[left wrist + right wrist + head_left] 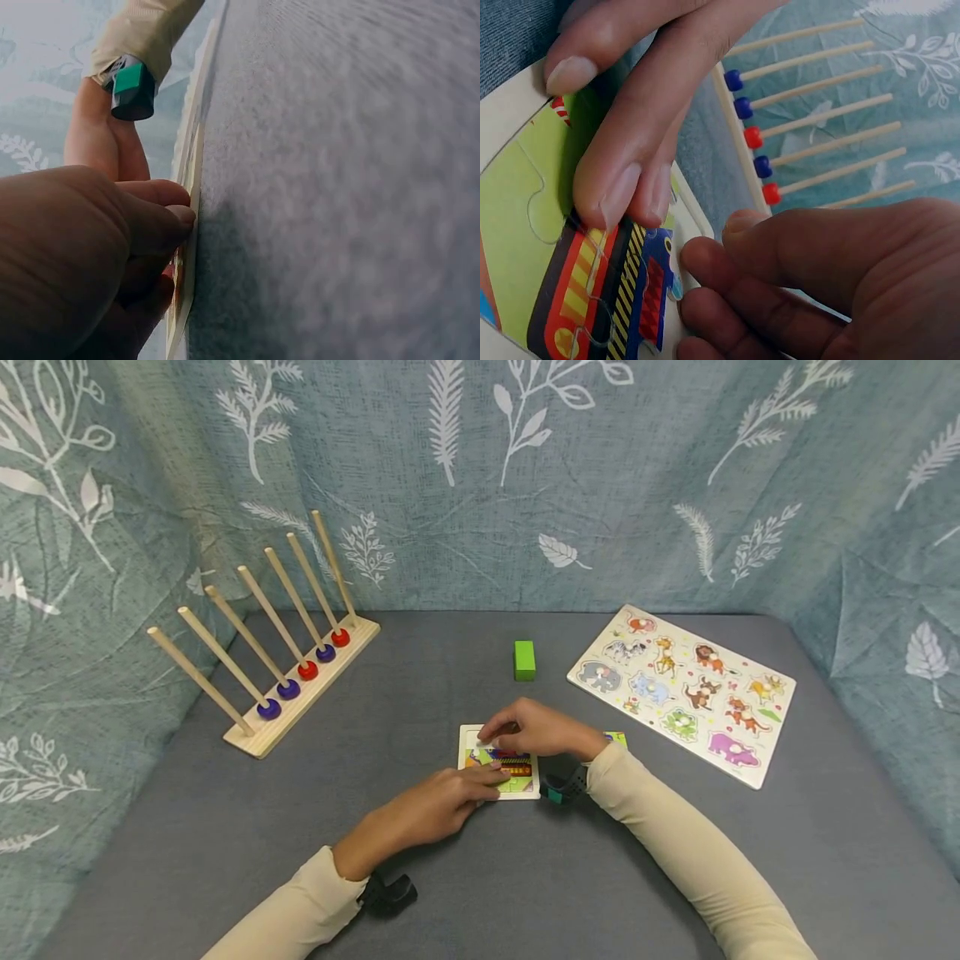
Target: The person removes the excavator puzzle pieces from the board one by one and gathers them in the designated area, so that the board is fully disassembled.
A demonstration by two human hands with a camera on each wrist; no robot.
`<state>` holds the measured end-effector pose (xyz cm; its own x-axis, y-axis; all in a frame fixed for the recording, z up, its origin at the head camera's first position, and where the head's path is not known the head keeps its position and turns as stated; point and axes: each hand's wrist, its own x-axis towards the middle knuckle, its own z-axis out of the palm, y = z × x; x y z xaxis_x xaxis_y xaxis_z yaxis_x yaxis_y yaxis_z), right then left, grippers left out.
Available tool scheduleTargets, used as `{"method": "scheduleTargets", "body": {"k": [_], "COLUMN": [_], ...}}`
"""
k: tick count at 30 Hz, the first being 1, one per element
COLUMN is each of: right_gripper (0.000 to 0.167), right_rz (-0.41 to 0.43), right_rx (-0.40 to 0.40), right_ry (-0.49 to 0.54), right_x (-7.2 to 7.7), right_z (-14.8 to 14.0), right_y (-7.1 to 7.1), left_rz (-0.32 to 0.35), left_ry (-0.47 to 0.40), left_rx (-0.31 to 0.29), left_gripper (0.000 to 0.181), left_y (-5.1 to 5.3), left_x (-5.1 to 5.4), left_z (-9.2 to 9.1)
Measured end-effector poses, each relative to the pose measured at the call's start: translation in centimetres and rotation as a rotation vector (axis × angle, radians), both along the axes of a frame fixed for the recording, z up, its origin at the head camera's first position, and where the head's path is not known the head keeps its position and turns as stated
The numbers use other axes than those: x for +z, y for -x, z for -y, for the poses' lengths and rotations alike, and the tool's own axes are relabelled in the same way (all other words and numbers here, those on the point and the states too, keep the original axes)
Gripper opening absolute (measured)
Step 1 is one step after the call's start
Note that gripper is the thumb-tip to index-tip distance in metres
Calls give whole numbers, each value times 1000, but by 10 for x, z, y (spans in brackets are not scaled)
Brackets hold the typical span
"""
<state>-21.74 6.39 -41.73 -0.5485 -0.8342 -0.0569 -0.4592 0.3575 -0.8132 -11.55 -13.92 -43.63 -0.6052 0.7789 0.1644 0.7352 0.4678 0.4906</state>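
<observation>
A small jigsaw in a pale frame [529, 794] lies on the grey table, its picture showing red, yellow and blue parts on green. My left hand [442, 802] rests on its lower part, fingers extended; the left wrist view shows the thumb of this hand [67, 255] at the frame's edge [189, 300]. My right hand [536, 727] reaches over the upper part, fingers bent down. In the right wrist view, the fingertips of my right hand [817, 281] touch the edge of a blue and red piece [654, 289], with nothing visible between thumb and forefinger.
A wooden peg stand [273, 727] with red and blue beads stands on the left. Behind the jigsaw is a green block [524, 661]. A wooden animal puzzle [682, 693] lies on the right. Something green and yellow [617, 738] shows beside my right wrist.
</observation>
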Motion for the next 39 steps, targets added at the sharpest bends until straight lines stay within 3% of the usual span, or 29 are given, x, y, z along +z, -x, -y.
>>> {"method": "scheduleTargets", "body": {"k": [16, 32, 39], "right_gripper": [21, 15, 17], "right_rz": [33, -136, -149], "right_rx": [8, -20, -17], "right_ry": [1, -39, -50], "right_x": [0, 1, 6], "right_z": [6, 14, 16], "right_y": [-4, -4, -9], "left_rz": [31, -45, -69], "left_ry": [13, 39, 51], "left_rx": [37, 16, 1], "left_gripper": [28, 31, 36], "left_y": [-5, -2, -2], "left_x": [-1, 0, -3], "left_z": [-1, -3, -3]}}
